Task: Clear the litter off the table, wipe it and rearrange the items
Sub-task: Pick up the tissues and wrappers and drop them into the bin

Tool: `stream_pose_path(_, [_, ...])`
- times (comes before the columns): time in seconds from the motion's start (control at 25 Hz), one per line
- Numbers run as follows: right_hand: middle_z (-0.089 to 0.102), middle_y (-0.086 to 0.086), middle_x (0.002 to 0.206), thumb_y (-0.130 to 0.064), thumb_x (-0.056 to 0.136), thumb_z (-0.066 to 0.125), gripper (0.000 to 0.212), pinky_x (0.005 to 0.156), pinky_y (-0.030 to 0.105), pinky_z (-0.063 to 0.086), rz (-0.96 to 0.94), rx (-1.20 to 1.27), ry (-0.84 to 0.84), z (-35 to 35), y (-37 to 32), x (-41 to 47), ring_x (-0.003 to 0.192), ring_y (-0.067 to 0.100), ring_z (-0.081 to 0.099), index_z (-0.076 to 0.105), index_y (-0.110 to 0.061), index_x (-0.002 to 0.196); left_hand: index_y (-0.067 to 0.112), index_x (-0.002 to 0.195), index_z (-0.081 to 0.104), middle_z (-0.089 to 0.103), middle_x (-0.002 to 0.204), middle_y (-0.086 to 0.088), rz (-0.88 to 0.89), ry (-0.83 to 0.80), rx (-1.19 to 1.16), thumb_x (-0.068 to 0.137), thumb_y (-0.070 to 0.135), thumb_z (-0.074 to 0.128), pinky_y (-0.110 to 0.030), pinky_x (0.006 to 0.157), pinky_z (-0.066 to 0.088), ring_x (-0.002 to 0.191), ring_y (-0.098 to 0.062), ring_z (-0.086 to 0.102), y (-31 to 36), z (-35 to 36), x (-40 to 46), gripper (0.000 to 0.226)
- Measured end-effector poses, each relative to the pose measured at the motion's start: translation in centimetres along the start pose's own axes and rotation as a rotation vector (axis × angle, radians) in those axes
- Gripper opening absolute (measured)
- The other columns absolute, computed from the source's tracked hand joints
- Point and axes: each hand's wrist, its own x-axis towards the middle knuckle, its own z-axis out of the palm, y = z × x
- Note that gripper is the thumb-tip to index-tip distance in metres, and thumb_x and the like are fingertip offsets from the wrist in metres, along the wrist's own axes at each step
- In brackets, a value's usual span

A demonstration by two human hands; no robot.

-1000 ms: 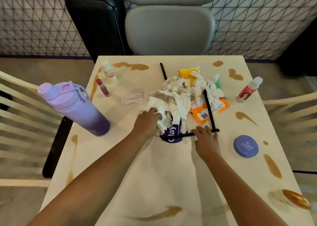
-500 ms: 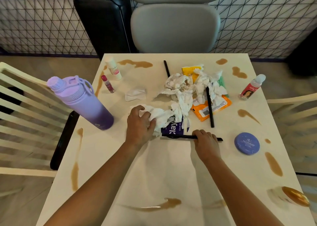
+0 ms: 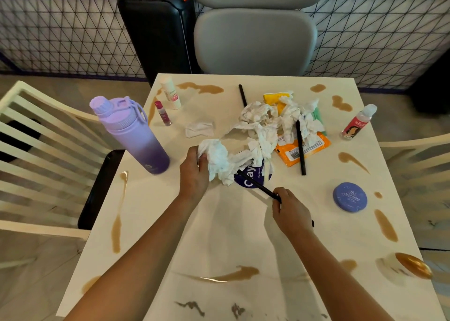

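At the far left stands a cream slatted wooden chair [image 3: 43,135], and just beside the left edge of the cream square table [image 3: 219,235] leans a tall lilac-to-purple metal water bottle [image 3: 129,133] with a loop on its cap. Behind it, on the far left part of the table, are a small white plastic bottle [image 3: 171,95] and a little pink lip-gloss tube [image 3: 162,113]. Brown liquid stains [image 3: 117,225] run along the left edge and across the near side.

Right of these a single flat white tissue [image 3: 200,130] lies alone. The left hand [image 3: 194,174] is closed around a crumpled bunch of white tissue paper [image 3: 218,158], fingers curled into it, near the middle of the table. This bunch touches a dark purple wrapper with white letters [image 3: 250,177], which lies partly under it.

The right hand [image 3: 292,211] pinches a thin black straw [image 3: 258,185]; its far end reaches over the purple wrapper and its near end shows behind the hand. Further away is the main heap of crumpled white tissues [image 3: 265,121], lying over a yellow packet [image 3: 275,100], a green packet [image 3: 319,116] and an orange sachet with a barcode [image 3: 302,150]. A second black straw [image 3: 300,147] lies across the orange sachet, and a third [image 3: 242,95] points out at the far side of the heap.

At the right are a round lilac face-powder compact [image 3: 350,197] and, further away, a small clear bottle with a pink label [image 3: 358,123].
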Motion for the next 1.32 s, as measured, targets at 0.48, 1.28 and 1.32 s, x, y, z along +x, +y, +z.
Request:
stream_pose_path(0.48, [0.056,0.005,0.124,-0.005,0.088,0.043,0.035,0.066,0.033,0.042,0.052,0.219,0.139,1.5,-8.7,-9.8,0.093,0.034,0.059,0.049,-0.012,0.122,0.014,0.092,0.053,0.057,0.084,0.009,-0.061,0.264,-0.548,0.094,0.003,0.045,-0.013,0.069,0.044,0.073,0.007,0.054,-1.2,-12.2,-7.2,0.014])
stream_pose_path(1.28, [0.06,0.007,0.123,-0.006,0.091,0.043,0.053,0.086,0.029,0.045,-0.504,0.183,-0.525,15.1,-39.1,-20.6,0.099,0.023,0.059,0.039,-0.031,0.138,0.005,0.122,0.047,0.059,0.107,-0.004,-0.487,0.855,-0.64,0.094,0.006,0.049,-0.017,0.075,0.052,0.088,-0.008,0.061,-23.8,-39.8,-14.7,0.028])
stream_pose_path(1.32, [0.06,0.006,0.124,-0.01,0.092,0.045,0.051,0.089,0.03,0.045,-0.507,0.161,-0.54,16.0,-40.3,-20.2,0.105,0.025,0.059,0.039,-0.033,0.138,0.003,0.124,0.046,0.06,0.111,-0.007,-0.516,0.862,-0.602,0.094,0.007,0.05,-0.023,0.082,0.052,0.095,-0.014,0.061,-25.3,-40.5,-14.4,0.031])
